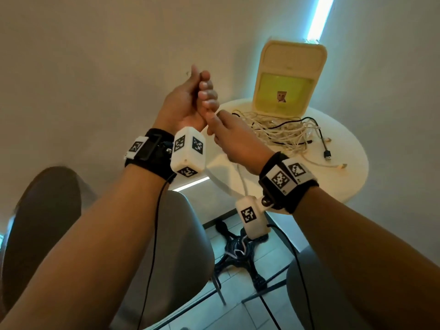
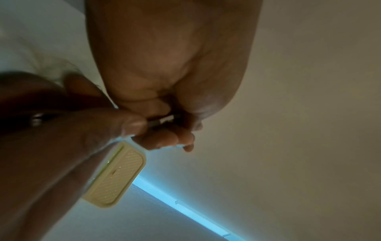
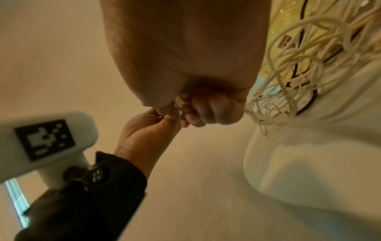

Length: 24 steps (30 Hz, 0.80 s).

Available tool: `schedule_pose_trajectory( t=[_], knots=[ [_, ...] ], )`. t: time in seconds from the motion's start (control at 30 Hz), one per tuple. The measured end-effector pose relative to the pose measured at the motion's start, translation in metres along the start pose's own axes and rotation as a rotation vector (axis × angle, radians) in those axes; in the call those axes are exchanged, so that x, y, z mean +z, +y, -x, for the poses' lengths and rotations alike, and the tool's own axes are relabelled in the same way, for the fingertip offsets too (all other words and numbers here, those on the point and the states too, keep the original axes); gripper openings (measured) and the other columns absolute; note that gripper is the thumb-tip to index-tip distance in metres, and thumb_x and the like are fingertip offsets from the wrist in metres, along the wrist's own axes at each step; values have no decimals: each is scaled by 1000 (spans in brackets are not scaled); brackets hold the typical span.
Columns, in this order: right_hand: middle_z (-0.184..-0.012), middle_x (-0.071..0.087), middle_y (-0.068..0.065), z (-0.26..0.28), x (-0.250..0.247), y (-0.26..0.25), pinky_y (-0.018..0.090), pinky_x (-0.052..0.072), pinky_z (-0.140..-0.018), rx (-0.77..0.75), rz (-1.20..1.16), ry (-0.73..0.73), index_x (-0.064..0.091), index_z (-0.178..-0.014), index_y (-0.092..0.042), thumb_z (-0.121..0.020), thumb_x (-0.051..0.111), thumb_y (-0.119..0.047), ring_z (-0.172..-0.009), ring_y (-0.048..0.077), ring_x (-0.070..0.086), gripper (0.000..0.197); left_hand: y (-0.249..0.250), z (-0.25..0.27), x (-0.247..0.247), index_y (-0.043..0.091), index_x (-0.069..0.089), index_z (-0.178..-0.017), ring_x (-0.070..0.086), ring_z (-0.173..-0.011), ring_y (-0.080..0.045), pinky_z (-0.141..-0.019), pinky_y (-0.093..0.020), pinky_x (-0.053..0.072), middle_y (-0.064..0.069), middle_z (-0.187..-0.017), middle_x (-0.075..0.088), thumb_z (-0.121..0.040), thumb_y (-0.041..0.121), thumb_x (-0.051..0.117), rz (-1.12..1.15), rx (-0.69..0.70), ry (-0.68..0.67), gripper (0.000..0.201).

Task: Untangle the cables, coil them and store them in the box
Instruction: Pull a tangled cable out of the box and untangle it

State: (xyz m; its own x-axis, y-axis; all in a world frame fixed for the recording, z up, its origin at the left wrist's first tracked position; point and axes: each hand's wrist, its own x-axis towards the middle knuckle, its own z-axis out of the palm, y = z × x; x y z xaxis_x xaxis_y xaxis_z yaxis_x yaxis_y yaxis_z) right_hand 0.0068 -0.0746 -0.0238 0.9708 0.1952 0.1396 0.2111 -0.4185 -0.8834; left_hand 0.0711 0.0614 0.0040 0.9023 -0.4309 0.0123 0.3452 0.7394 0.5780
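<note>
**Desk:** What is happening at the round table (image 1: 342,184)?

**Photographer:** Both hands are meeting in the air just off its near edge. The left hand (image 1: 188,101) is curling into a loose fist, thumb up. In the left wrist view a small plug (image 2: 167,119) is showing between its fingertips and those of the right hand (image 1: 233,139), which are pinching it. A white cable (image 1: 241,179) is trailing down below the right wrist.

**Desk:** And the rest of the cables?

**Photographer:** They are lying in a tangled pile (image 1: 285,132) on the table, mostly white with one black cable (image 1: 326,148) running through, just in front of the box (image 1: 285,91). The box is standing open, lid up against the wall, apparently with no cable in it yet.

**Desk:** What could be going wrong from here?

**Photographer:** I am judging that the held cable may be threading through that pile. Pulling hard could be tightening knots or dragging the whole heap off the edge. The box looks light, so a snagged loop could be tipping it. The hanging end might also be catching on the wrist camera (image 1: 252,217) below the right arm.
</note>
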Motion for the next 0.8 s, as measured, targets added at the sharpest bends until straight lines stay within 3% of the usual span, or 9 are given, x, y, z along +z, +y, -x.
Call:
schedule_pose_trajectory(
  t=[0.07, 0.17, 0.27, 0.37, 0.47, 0.53, 0.63, 0.73, 0.8],
  knots=[
    [-73, 55, -6, -2, -4, 3, 30, 42, -52, -43, 13, 65, 55, -88, -24, -112, 43, -41, -57, 7, 50, 32, -6, -5, 4, 8, 62, -93, 49, -45, -6, -45, -21, 45, 4, -58, 49, -114, 42, 40, -64, 46, 37, 46],
    [-69, 52, -12, -4, -9, 8, 28, 36, -57, -66, 36, 96, 55, -82, -25, -113, 42, -35, -60, 6, 47, 36, -12, -11, 6, 8, 70, -86, 47, -48, -6, -54, -21, 50, 5, -56, 47, -112, 46, 46, -45, 59, 53, 52],
    [-65, 51, -2, -3, -13, 14, 32, 43, -50, -29, -77, 105, 59, -85, -11, -113, 43, -30, -52, 10, 47, 37, -15, -13, 6, 8, 72, -83, 45, -58, -10, -62, -25, 54, 5, -56, 44, -112, 43, 47, -59, 29, 35, 52],
    [-64, 53, 8, 3, -16, 18, 27, 45, -47, -14, -172, 111, 60, -85, -5, -113, 45, -24, -46, 11, 49, 37, -22, -9, 9, 9, 70, -86, 45, -68, -12, -62, -30, 58, 5, -58, 46, -112, 41, 46, -161, 38, 30, 48],
    [-65, 59, 14, 6, -23, 22, 25, 47, -49, 1, -240, 113, 62, -84, -5, -113, 46, -26, -48, 17, 55, 39, -31, -10, 18, 10, 62, -85, 53, -57, -11, -70, -34, 62, 3, -57, 45, -112, 43, 44, -194, 66, 50, 46],
    [-68, 66, 13, 6, -31, 24, 27, 50, -55, -26, -203, 85, 67, -85, -6, -112, 49, -29, -56, 22, 62, 40, -34, -12, 24, 13, 55, -79, 43, -48, -10, -60, -30, 56, 5, -53, 35, -113, 46, 42, -194, 64, 65, 49],
    [-80, 74, 4, 6, -56, 29, 34, 54, -69, -98, 116, 123, 74, -86, -11, -109, 55, -36, -70, 19, 68, 39, -33, -15, 26, 15, 49, -70, 26, -40, -8, -40, -23, 31, 6, -51, 25, -114, 44, 40, -106, 48, 77, 53],
    [-81, 73, 4, 3, -100, 40, 38, 54, -69, -54, 159, 370, 75, -85, -16, -104, 59, -34, -67, 20, 65, 30, -31, -16, 27, 19, 46, -64, 20, -37, -7, -32, -22, 19, 7, -51, 24, -112, 35, 42, -118, 32, 73, 51],
    [-81, 73, 6, 3, -133, 53, 33, 50, -68, 53, 245, 563, 76, -87, -11, -100, 59, -28, -71, 22, 66, 27, -33, -15, 29, 20, 44, -64, 19, -37, -6, -32, -22, 17, 8, -52, 24, -111, 32, 43, -165, 29, 78, 49]
  ],
)
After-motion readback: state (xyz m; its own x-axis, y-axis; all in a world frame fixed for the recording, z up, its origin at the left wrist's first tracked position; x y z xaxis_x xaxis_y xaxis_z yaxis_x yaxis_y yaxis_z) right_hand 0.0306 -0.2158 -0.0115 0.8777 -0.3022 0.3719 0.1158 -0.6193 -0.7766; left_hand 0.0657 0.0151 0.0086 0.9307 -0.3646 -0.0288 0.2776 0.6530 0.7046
